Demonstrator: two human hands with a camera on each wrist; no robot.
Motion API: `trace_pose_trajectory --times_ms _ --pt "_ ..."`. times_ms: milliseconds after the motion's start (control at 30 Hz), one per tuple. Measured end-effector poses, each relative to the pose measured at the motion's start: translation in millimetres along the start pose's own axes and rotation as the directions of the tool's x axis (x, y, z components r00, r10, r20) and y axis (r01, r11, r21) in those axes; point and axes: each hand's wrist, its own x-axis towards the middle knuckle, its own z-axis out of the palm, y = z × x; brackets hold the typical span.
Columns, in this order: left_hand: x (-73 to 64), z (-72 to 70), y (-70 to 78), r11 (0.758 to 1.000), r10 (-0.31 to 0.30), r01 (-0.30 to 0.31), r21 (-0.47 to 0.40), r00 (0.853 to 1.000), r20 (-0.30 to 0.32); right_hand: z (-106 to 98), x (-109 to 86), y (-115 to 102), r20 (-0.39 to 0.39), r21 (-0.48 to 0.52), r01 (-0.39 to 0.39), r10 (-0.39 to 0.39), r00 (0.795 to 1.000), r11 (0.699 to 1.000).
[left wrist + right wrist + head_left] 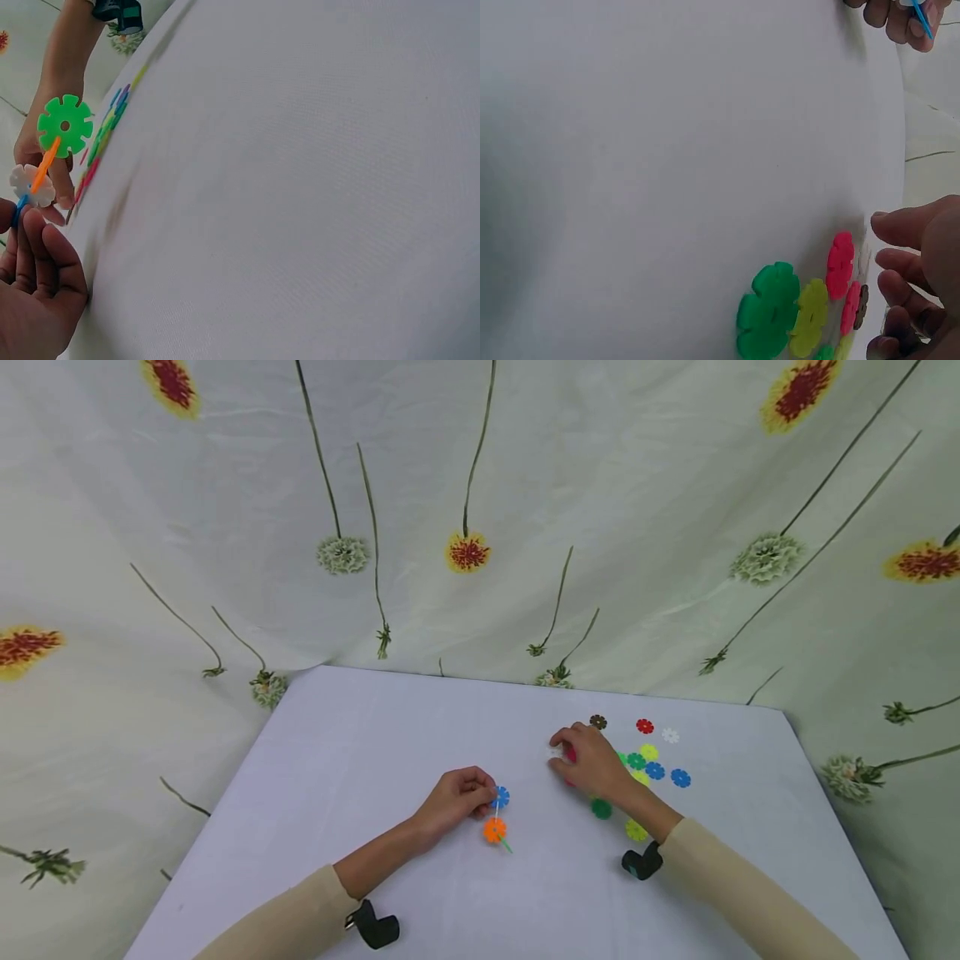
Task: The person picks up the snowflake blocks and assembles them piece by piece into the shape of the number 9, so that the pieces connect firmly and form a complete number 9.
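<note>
My left hand (pixel 456 795) pinches a blue notched disc (pixel 502 795) between thumb and fingers. Joined to that disc are a white disc (pixel 43 196), an orange disc (pixel 494 831) and a green disc (pixel 79 120), slotted together in a chain held off the table. Over the loose discs at the right, my right hand (pixel 591 762) reaches down with thumb and fingers apart. Pink discs (pixel 840 266) lie just beside its fingertips, and a whitish disc (pixel 865 255) shows faintly near them. Nothing is visibly gripped in that hand.
Around the right hand lie loose discs: brown (pixel 597 722), red (pixel 645 726), white (pixel 671 736), blue (pixel 680 778), dark green (pixel 601 808) and yellow (pixel 636 831). A white cloth covers the table (pixel 360 735). Behind hangs a flowered curtain (pixel 247 485).
</note>
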Motion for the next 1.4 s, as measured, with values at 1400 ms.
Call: trace_pose_trajectory --times_ms 1400 --pt "-1.2 2.4 4.5 1.0 -0.011 0.011 0.0 1.0 0.005 5 6.1 8 0.004 0.236 0.163 -0.168 0.986 0.958"
